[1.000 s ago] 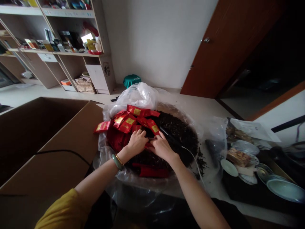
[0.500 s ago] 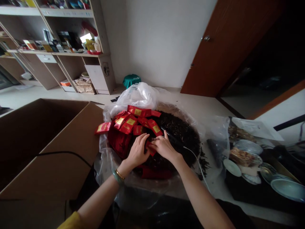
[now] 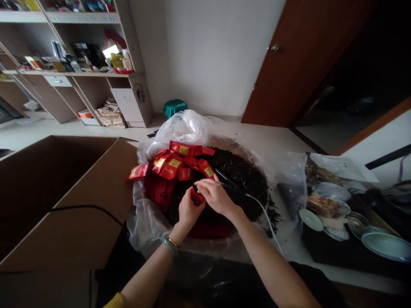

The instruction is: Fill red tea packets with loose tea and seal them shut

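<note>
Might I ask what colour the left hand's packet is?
The packet is red, seen in the head view.

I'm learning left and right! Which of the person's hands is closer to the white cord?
Right. In the picture, the right hand is left of the white cord; the left hand, holding a small red packet, is farther left.
</note>
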The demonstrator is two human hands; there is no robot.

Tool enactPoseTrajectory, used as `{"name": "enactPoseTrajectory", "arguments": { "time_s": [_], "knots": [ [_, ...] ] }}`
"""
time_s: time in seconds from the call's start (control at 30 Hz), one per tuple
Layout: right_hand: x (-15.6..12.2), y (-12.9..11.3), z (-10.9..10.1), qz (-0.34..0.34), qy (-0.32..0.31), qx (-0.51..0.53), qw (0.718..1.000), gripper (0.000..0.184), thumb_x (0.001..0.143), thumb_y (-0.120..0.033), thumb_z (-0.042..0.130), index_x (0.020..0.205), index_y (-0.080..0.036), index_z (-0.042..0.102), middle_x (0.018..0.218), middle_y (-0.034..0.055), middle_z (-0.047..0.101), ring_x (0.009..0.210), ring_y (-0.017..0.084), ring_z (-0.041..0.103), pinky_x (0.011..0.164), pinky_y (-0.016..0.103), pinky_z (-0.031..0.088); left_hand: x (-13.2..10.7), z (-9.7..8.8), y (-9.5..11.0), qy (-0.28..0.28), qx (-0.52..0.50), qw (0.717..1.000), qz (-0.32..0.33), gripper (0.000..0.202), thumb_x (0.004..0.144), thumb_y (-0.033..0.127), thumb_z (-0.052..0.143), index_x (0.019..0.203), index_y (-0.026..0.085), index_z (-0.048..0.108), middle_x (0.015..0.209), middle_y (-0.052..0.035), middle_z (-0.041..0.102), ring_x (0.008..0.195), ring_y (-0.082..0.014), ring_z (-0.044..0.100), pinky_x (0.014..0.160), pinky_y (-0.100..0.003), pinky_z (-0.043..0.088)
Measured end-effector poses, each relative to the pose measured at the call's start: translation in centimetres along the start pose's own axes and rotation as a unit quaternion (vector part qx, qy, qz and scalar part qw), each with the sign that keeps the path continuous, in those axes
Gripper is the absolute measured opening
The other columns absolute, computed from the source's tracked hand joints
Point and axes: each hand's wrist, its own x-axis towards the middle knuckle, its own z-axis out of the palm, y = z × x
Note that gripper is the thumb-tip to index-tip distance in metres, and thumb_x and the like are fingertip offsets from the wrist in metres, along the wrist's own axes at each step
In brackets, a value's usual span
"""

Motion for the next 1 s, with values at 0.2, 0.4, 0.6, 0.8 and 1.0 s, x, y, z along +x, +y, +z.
{"name": "enactPoseTrajectory", "arguments": {
  "time_s": [0.2,0.4,0.6,0.8,1.0],
  "knots": [
    [0.2,4.1,-0.1,0.137,-0.102,-0.054,0.984,0.027,0.092,-0.017,0.040,0.095,-0.018,0.066,0.081,0.0051,0.071,0.077,0.016,0.066,0.071,0.025,0.047,-0.6,-0.1,-0.6,0.035,-0.058,0.995,0.074,0.048,0.068,0.023,0.071,0.113,0.020,0.053,0.104,-0.0068,0.065,0.092,-0.0194,0.065,0.074,-0.032,0.057],
    [-1.2,5.2,3.8,0.104,-0.248,-0.216,0.939,0.029,0.083,-0.010,0.052,0.108,-0.020,0.062,0.111,0.0109,0.065,0.103,0.022,0.059,0.081,0.028,0.046,-0.9,-0.5,-0.9,0.060,-0.034,0.984,0.166,0.050,0.065,0.015,0.069,0.113,0.022,0.055,0.111,-0.0070,0.065,0.099,-0.0218,0.063,0.084,-0.038,0.055],
    [-1.5,5.1,4.9,0.133,-0.250,-0.259,0.924,0.031,0.082,-0.011,0.052,0.111,-0.019,0.059,0.112,0.0136,0.061,0.107,0.026,0.055,0.081,0.031,0.048,-0.9,-0.1,-1.3,0.065,-0.038,0.985,0.156,0.052,0.066,0.016,0.070,0.115,0.022,0.053,0.111,-0.0070,0.064,0.099,-0.0214,0.063,0.084,-0.038,0.055],
    [-1.4,5.7,5.0,0.138,-0.264,-0.246,0.922,0.032,0.080,-0.013,0.055,0.111,-0.021,0.059,0.109,0.0107,0.062,0.100,0.023,0.060,0.075,0.028,0.048,-0.7,0.1,-1.5,0.066,-0.041,0.988,0.135,0.053,0.065,0.016,0.071,0.115,0.023,0.053,0.109,-0.0062,0.064,0.098,-0.0212,0.062,0.082,-0.037,0.055],
    [-1.5,5.9,5.7,0.153,-0.255,-0.218,0.929,0.033,0.078,-0.007,0.053,0.107,-0.019,0.062,0.107,0.0119,0.063,0.094,0.021,0.064,0.072,0.025,0.046,-0.6,0.1,-1.2,0.076,-0.072,0.988,0.113,0.050,0.066,0.017,0.070,0.112,0.022,0.054,0.104,-0.0049,0.062,0.090,-0.0179,0.063,0.073,-0.031,0.057]
  ]
}}
